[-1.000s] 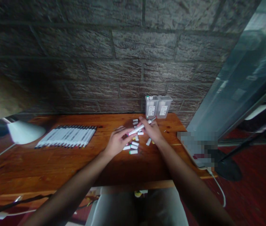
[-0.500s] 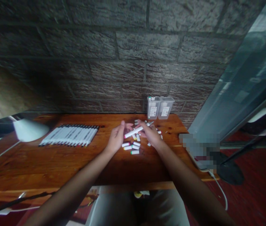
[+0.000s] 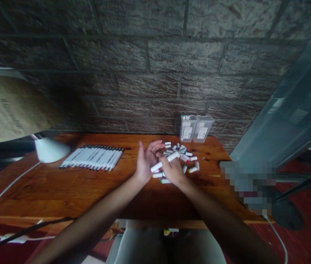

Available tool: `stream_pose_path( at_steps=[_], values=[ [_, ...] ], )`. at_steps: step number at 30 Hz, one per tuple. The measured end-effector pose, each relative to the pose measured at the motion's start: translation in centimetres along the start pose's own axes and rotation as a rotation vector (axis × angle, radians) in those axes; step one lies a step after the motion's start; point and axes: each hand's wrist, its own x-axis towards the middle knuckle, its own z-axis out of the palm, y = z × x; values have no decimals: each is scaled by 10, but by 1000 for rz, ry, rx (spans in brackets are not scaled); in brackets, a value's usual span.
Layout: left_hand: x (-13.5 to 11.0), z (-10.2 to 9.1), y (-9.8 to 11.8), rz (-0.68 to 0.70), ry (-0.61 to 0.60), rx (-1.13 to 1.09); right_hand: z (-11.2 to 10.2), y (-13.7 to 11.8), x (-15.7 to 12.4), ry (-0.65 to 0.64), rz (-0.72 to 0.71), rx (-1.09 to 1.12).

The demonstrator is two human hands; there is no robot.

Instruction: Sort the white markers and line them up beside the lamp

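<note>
A white marker [image 3: 159, 166] with a pink end lies slanted in my right hand [image 3: 175, 171], whose fingers are closed around it. Its far end points up and right over the pile of loose caps. Just to the left, my left hand [image 3: 144, 163] is open, palm turned inward, thumb up and fingers stretched toward the pile. Short white caps [image 3: 193, 158] with coloured ends lie scattered beneath and beyond both hands; some are hidden by the right hand. One green-ended cap [image 3: 165, 181] rests nearest to me.
A row of white markers [image 3: 92, 157] lies side by side on the wooden table [image 3: 89, 194], left of my hands. Two clear plastic cases [image 3: 201, 130] stand against the brick wall [image 3: 158, 88]. A lamp base [image 3: 51, 149] with a white cord is at the left.
My right hand has moved closer to the left one, bringing the marker lower, with more caps showing beyond it. The left hand has opened wider. The whole view has shifted slightly.
</note>
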Motion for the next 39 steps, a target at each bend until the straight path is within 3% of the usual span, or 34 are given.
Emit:
stream_pose_path(
  at_steps=[12, 17, 22, 27, 34, 39],
  values=[
    [4, -3, 0, 98, 128, -47, -2, -9, -6, 53, 3, 8],
    [5, -2, 2, 14, 215, -190, -4, -15, -9, 77, -13, -30],
    [7, -6, 8, -14, 261, -221, -23, -22, -9, 164, -18, -115],
    [9, -11, 11, -28, 293, -219, -33, -23, -2, 308, 81, -54],
    [12, -16, 9, 1, 267, -140, -27, -11, 6, 302, 130, 39],
    [11, -15, 6, 29, 263, 55, -31, -7, 14, 320, 285, 204]
  ],
)
